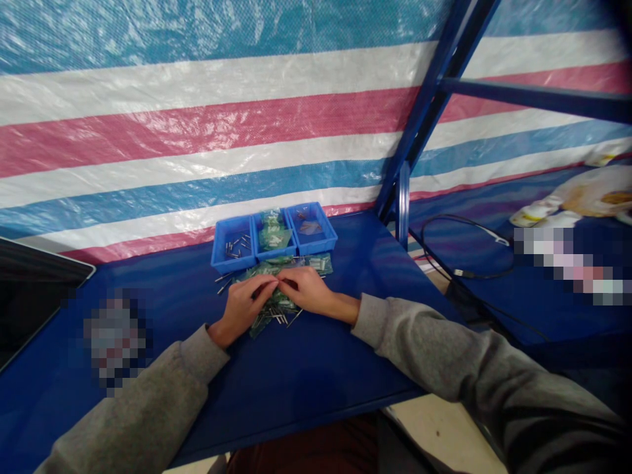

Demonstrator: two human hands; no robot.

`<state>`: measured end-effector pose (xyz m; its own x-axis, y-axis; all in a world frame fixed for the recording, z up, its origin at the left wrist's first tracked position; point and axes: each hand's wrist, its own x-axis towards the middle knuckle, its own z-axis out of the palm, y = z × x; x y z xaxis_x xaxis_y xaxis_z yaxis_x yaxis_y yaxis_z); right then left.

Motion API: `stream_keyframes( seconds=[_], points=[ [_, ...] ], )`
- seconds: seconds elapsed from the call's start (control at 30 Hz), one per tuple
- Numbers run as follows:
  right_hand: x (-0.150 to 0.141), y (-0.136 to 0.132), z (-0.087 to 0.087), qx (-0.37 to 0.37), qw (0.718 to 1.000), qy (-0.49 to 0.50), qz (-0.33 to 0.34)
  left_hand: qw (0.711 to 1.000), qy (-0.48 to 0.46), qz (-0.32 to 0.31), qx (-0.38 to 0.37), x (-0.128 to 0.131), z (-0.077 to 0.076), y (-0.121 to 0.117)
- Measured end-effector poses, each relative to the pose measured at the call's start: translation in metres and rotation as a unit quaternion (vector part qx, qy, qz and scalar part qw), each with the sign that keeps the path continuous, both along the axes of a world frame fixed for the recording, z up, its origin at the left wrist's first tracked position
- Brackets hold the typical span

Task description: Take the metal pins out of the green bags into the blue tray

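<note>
My L hand (245, 304) and R hand (310, 289) meet fingertip to fingertip above the heap, fingers curled in as if to pinch; can't tell if anything's gripped, b/c whatever might sit there is too small or hidden. Under them: green-tinted plastic bags (260, 324) w/ loose metal pins (279, 317) poking out my side, all on the blue table (306, 375), just in front of 3 blue bins.

Step in hand, I'd judge: fine two-handed fingertip work on one small pc. or bag. Next move prob. calls for a steady, light pinch w/ both hands, w/o scattering the pins.

L bin (234, 264) has more short pins; mid bin (278, 253) has green-tinted bags w/ pale pcs. inside; R bin (320, 245) has what looks like a small clear bag.

Writing: none legible. Pixelated patches L & R can't be read; yellow-marked white pkgs. (536, 212) far R, too small for a brand.
</note>
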<state>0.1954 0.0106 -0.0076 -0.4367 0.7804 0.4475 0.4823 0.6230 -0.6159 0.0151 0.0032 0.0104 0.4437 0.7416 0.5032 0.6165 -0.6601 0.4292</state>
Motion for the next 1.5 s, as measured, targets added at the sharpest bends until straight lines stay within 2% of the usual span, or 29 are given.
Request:
stream_keyframes(
  seconds=[0.53, 0.77, 0.87, 0.93, 1.03, 1.17, 1.27, 1.37, 1.5],
  points=[
    [-0.001, 0.000, -0.002, 0.006, 1.000, -0.002, -0.004, 1.000, -0.014, 0.023, -0.002, 0.000, 0.001, -0.002],
    [0.000, -0.001, -0.001, 0.024, 1.000, -0.003, -0.011, 0.995, -0.063, 0.079, -0.012, -0.001, 0.005, -0.002],
    [0.003, -0.005, 0.001, 0.068, 0.997, -0.034, 0.018, 0.991, -0.083, 0.102, -0.010, -0.002, 0.005, -0.002],
    [0.004, -0.011, 0.006, 0.122, 0.985, -0.085, 0.085, 0.989, -0.099, 0.109, -0.015, -0.003, 0.005, -0.002],
    [0.000, -0.025, 0.016, 0.172, 0.960, -0.166, 0.143, 0.985, -0.120, 0.121, -0.031, -0.004, 0.003, -0.001],
    [-0.012, -0.044, 0.026, 0.168, 0.948, -0.232, 0.139, 0.982, -0.137, 0.125, -0.037, -0.005, 0.003, -0.001],
    [-0.016, -0.052, 0.028, 0.206, 0.930, -0.248, 0.179, 0.979, -0.155, 0.127, -0.047, -0.004, 0.004, -0.001],
    [-0.018, -0.052, 0.024, 0.237, 0.918, -0.252, 0.192, 0.973, -0.181, 0.130, -0.059, -0.003, 0.004, -0.002],
    [-0.019, -0.048, 0.016, 0.238, 0.912, -0.269, 0.197, 0.968, -0.204, 0.130, -0.069, -0.003, 0.004, 0.000]
  ],
)
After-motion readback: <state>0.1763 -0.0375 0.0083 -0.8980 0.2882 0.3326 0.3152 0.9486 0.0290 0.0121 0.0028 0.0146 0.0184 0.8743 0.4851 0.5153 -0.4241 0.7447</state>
